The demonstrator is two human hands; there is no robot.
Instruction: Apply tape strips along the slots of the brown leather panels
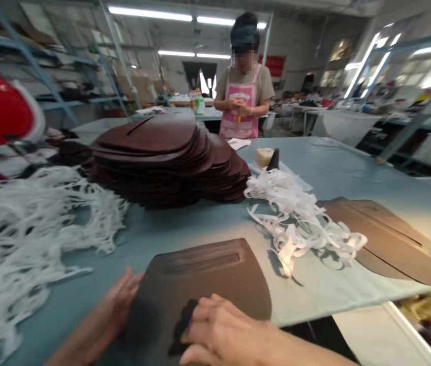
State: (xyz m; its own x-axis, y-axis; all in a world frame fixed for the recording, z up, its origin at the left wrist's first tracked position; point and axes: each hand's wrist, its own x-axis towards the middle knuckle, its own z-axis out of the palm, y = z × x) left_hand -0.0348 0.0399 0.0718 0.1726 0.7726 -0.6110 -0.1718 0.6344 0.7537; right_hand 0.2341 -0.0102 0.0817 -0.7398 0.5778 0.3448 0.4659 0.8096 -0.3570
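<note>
A brown leather panel (215, 269) with rounded corners and a narrow rectangular slot near its far edge lies in front of me on the table. Against its left edge rests my left hand (114, 310), fingers stretched out and slightly blurred, their tips partly hidden by the panel. Over the panel's near part, my right hand (215, 328) is closed with curled fingers. A dark patch shows beside these fingertips; I cannot tell whether they hold something small. Beyond the panel stands a tall stack of dark reddish-brown leather panels (154, 137).
White strips lie tangled in a big heap (28, 229) at left and a smaller pile (287, 203) at centre right. Two brown panels (387, 234) overlap at the right edge. Behind the pale block (264, 157), a person in a pink apron (241, 101) stands across the blue-green table (337, 162).
</note>
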